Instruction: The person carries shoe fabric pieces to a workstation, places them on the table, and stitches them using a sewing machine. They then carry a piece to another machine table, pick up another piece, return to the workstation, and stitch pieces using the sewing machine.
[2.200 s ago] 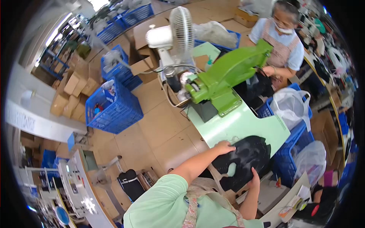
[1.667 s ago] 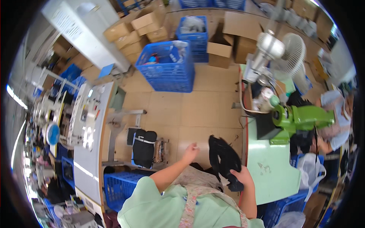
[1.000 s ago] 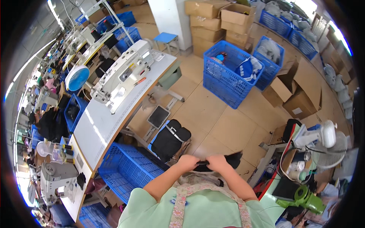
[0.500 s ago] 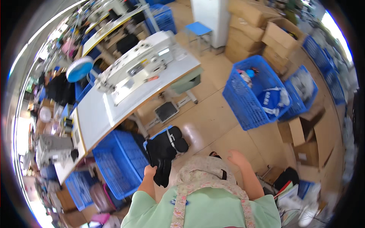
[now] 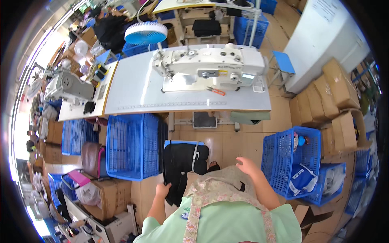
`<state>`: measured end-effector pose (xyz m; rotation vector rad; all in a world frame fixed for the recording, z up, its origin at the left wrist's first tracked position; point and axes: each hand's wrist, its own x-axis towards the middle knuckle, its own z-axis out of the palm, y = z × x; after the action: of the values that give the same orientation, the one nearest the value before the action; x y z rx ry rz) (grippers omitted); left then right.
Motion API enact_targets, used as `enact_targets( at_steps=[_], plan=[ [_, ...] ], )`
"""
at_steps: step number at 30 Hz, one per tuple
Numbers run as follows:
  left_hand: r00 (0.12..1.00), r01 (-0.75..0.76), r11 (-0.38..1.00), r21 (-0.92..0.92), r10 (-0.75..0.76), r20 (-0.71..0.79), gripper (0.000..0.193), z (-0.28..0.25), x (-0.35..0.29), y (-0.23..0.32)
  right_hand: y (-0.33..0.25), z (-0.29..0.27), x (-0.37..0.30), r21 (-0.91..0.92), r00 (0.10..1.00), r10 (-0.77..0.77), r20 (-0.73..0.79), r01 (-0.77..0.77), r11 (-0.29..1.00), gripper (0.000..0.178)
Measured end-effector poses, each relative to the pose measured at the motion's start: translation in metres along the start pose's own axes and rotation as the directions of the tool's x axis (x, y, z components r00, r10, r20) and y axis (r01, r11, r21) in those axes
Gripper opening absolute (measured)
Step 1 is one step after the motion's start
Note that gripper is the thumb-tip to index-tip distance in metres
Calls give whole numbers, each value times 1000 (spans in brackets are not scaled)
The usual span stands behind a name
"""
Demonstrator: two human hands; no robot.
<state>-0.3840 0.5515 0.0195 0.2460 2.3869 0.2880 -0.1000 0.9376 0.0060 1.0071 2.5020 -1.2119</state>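
Note:
My left hand (image 5: 163, 189) is closed on the edge of a black cloth (image 5: 175, 170), which hangs down beside my apron. The cloth lies over a low blue-topped stool (image 5: 184, 142) in front of me. Against it rests a bulky black bundle (image 5: 200, 160) with a white strip across it. Held out past my apron on the right, my right hand (image 5: 246, 167) is empty, its fingers loosely bent and apart. Ahead stands a white sewing machine (image 5: 210, 67) on a pale table (image 5: 133, 91), with orange-handled thread snips (image 5: 218, 92) lying by its base.
An empty-looking blue crate (image 5: 135, 174) stands left of the stool. To the right, another blue crate (image 5: 269, 170) holds blue and white items. A foot pedal (image 5: 204, 120) sits under the table. A blue stool (image 5: 283, 61) and cardboard boxes (image 5: 316, 97) are at the far right.
My view has turned left, so the sewing table now lies straight across ahead and the right-hand crate appears lower. My left hand still grips the black cloth; my right hand stays empty.

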Motion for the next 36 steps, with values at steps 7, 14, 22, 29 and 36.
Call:
enact_targets(
  at_steps=[7, 14, 22, 29, 36],
  plan=[
    [978, -91, 908, -410, 4, -207, 36, -6, 50, 43, 1, -58, 66, -125, 976, -22, 218, 50, 991, 40],
    [937, 103, 894, -436, -235, -260, 33, 9, 42, 94, -57, -141, 194, -272, 930, -295, 218, 348, 897, 34],
    [833, 231, 875, -425, -404, -379, 34, -33, -2, 131, -107, -135, 264, -174, 806, -496, 323, 566, 806, 31],
    [713, -93, 853, -514, -304, -632, 28, -151, 51, 146, -139, -125, 302, -240, 747, -628, 218, 664, 708, 35],
    [744, -513, 424, -746, -213, -633, 29, -310, 206, 171, -130, -84, 355, -382, 906, -422, -45, 375, 845, 66]
  ],
)
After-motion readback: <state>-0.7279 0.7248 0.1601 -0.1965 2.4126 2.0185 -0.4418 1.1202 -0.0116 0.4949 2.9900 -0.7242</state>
